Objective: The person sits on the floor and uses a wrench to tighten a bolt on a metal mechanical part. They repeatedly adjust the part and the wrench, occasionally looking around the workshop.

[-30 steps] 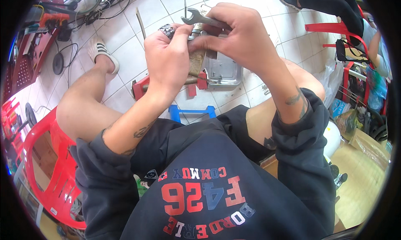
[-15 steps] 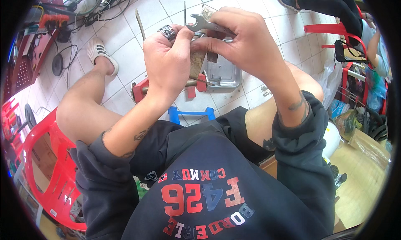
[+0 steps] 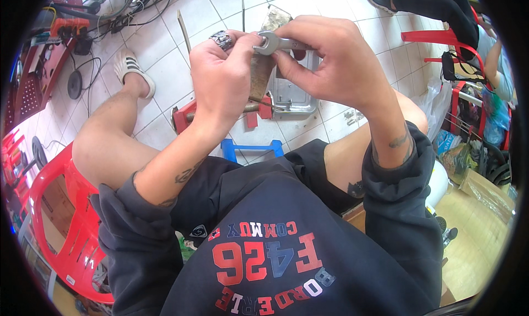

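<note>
My right hand (image 3: 330,60) grips an open-end wrench (image 3: 270,45) between thumb and fingers, its jaw pointing left. At the jaw, my left hand (image 3: 223,74) is closed in a pinch, its thumb and forefinger touching or very near the wrench. What those fingertips hold is too small to make out. A patterned metal ring (image 3: 221,39) is on a left finger. Beneath the hands stands a worn, dirty metal bar (image 3: 260,79), partly covered by them. A red clamp with a threaded screw (image 3: 185,116) sits below the bar.
A grey metal tray (image 3: 303,108) lies on the tiled floor beyond my knees, with a blue frame (image 3: 250,147) nearer. On the left are a red plastic chair (image 3: 60,222) and tangled cables (image 3: 129,10). Another person's leg (image 3: 424,5) and a red seat (image 3: 432,38) are at the far right.
My right hand has shifted slightly, turning the wrench so that its jaw is lower and beside my left fingertips. My left hand has stayed almost in place, still pinched.
</note>
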A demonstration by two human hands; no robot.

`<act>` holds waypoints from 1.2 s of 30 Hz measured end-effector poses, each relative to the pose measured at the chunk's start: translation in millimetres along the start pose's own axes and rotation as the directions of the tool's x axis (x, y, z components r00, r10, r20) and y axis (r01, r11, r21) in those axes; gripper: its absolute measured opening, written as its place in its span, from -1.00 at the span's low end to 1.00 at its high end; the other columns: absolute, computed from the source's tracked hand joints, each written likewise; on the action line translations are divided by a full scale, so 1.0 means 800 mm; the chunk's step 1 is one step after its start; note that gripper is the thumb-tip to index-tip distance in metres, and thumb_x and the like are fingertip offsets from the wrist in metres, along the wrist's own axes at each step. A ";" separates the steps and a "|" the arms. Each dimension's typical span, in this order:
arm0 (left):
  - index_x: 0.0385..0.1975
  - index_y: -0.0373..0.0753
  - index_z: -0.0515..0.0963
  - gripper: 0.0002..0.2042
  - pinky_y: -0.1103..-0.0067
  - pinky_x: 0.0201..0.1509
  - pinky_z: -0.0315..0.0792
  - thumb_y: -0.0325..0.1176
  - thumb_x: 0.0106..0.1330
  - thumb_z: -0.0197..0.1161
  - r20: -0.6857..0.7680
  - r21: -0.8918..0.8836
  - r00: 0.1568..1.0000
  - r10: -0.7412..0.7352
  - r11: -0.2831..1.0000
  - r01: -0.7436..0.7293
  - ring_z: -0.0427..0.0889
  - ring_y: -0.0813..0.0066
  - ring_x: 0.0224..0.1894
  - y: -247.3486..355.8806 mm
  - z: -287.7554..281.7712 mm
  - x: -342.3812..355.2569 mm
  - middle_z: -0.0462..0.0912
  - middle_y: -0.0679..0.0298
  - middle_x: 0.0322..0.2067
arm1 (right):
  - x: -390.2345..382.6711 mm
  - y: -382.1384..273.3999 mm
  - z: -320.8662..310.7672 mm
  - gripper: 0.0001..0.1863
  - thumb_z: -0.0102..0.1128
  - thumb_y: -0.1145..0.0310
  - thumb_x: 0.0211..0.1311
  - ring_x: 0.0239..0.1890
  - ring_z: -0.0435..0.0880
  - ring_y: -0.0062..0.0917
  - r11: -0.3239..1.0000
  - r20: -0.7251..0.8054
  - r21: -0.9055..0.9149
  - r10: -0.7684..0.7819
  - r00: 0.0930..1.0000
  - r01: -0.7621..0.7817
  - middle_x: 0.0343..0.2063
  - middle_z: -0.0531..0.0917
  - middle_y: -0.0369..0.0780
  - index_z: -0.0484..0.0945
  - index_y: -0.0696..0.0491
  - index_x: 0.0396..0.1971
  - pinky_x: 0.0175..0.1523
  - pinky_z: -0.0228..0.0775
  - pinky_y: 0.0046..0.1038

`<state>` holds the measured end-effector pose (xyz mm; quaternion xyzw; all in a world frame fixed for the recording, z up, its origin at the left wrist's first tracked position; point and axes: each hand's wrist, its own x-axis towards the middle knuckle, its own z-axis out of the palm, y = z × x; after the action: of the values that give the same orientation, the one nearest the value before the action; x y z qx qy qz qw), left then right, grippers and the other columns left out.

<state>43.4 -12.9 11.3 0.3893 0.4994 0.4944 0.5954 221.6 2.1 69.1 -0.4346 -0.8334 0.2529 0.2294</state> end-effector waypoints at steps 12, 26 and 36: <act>-0.39 -0.47 0.66 -0.78 0.70 -0.47 0.41 -0.40 0.37 0.24 -0.007 0.078 1.000 0.021 0.997 -0.020 0.54 0.71 -0.54 -0.003 0.005 -0.003 0.69 0.25 -0.56 | 0.001 0.013 0.009 -0.79 0.43 0.43 0.09 -0.46 0.65 -0.33 0.992 0.025 -0.118 -0.041 0.999 0.043 -0.47 0.64 -0.15 0.64 0.14 -0.28 -0.35 0.48 -0.44; -0.45 -0.41 0.67 -0.72 0.65 -0.51 0.36 -0.31 0.42 0.23 -0.023 0.101 0.992 -0.124 0.987 0.126 0.47 0.74 -0.56 0.009 0.006 -0.004 0.64 0.33 -0.61 | 0.005 0.013 0.010 -0.79 0.39 0.50 0.06 -0.46 0.67 -0.41 0.995 -0.006 -0.001 -0.095 0.995 0.095 -0.48 0.64 -0.17 0.65 0.15 -0.26 -0.34 0.49 -0.45; -0.46 -0.41 0.66 -0.69 0.64 -0.52 0.35 -0.29 0.44 0.21 -0.024 0.077 0.992 -0.121 0.989 0.122 0.46 0.73 -0.56 0.014 0.005 -0.002 0.63 0.31 -0.61 | 0.007 0.013 0.004 -0.73 0.51 0.32 0.05 -0.63 0.46 -0.46 0.997 -0.053 -0.069 -0.042 0.998 0.038 -0.60 0.56 -0.22 0.63 0.13 -0.34 -0.50 0.30 -0.49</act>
<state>45.4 -11.8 23.1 0.3764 0.5471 0.4410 0.6038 223.1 11.2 60.8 -0.4320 -0.8435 0.2081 0.2421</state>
